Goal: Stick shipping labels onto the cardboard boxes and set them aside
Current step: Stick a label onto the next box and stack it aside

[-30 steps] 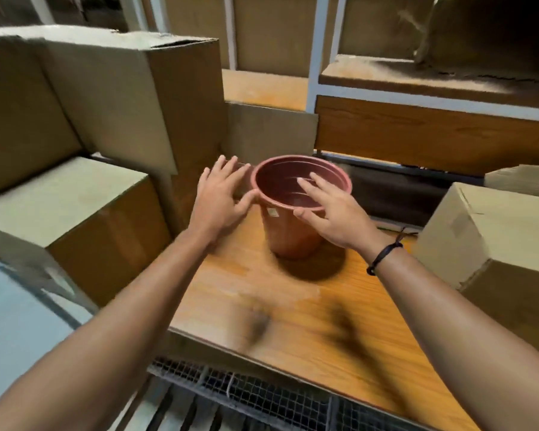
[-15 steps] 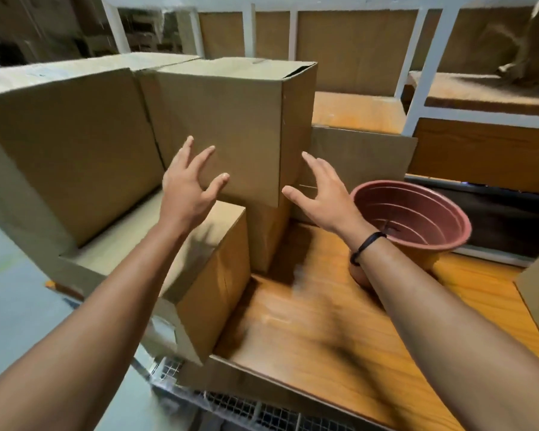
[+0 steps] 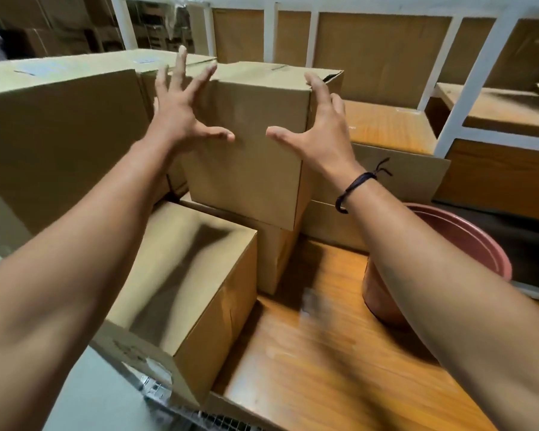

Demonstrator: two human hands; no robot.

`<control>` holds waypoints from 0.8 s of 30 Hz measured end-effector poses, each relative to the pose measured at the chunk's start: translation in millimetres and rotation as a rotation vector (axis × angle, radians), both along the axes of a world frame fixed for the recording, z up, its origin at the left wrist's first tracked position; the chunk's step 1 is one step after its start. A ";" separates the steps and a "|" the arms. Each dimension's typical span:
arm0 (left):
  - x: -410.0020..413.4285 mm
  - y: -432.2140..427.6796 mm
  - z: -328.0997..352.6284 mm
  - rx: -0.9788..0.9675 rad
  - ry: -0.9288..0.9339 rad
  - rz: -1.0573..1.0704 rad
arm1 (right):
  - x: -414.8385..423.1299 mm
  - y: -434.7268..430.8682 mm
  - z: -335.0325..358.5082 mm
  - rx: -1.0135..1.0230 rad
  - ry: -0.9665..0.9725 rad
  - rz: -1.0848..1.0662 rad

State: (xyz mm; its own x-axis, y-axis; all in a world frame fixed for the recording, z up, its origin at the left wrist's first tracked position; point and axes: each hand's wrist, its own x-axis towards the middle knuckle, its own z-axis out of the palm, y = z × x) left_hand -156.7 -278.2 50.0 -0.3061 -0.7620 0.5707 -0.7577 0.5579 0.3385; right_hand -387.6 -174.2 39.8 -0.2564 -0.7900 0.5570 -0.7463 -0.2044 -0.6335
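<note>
A plain cardboard box [image 3: 246,169] sits on top of another box at the middle of the view, tilted a little. My left hand [image 3: 181,110] reaches to its upper left corner with fingers spread wide. My right hand [image 3: 318,132] is spread too, its fingers at the box's upper right edge. Neither hand grips the box. A lower cardboard box [image 3: 184,275] stands in front on the left. No shipping label is in either hand.
A large cardboard box [image 3: 59,135] with a label on top fills the left. A terracotta plastic pot [image 3: 467,244] stands on the wooden table [image 3: 308,368] under my right forearm. White shelf frames [image 3: 467,82] and more cardboard stand behind.
Both hands left the pot, swung left and rose to the top corners of the stacked box. The view turned left and the pot slid to the right edge.
</note>
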 end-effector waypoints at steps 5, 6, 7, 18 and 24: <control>-5.3 -13.5 -5.0 -0.075 0.042 -0.060 | -4.1 -7.2 -3.1 -0.091 0.039 0.009; -6.6 -13.2 -7.8 -0.094 0.056 -0.053 | -5.6 -7.2 -3.9 -0.104 0.043 0.012; -7.3 -12.6 -10.0 -0.110 0.072 -0.045 | -6.8 -6.8 -4.8 -0.114 0.044 0.016; -8.1 19.6 -15.4 -0.180 0.132 -0.017 | -7.7 21.2 -9.9 -0.170 0.023 0.040; 4.6 52.0 -18.0 -0.227 0.177 -0.108 | 15.9 70.5 -13.5 -0.198 0.015 -0.026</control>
State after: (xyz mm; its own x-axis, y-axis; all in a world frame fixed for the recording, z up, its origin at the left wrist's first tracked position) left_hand -152.0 -226.3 32.0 -0.2593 -0.5771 0.7744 -0.6305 0.7086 0.3169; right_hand -371.7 -103.6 26.4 -0.2658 -0.6579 0.7047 -0.7624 -0.3040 -0.5713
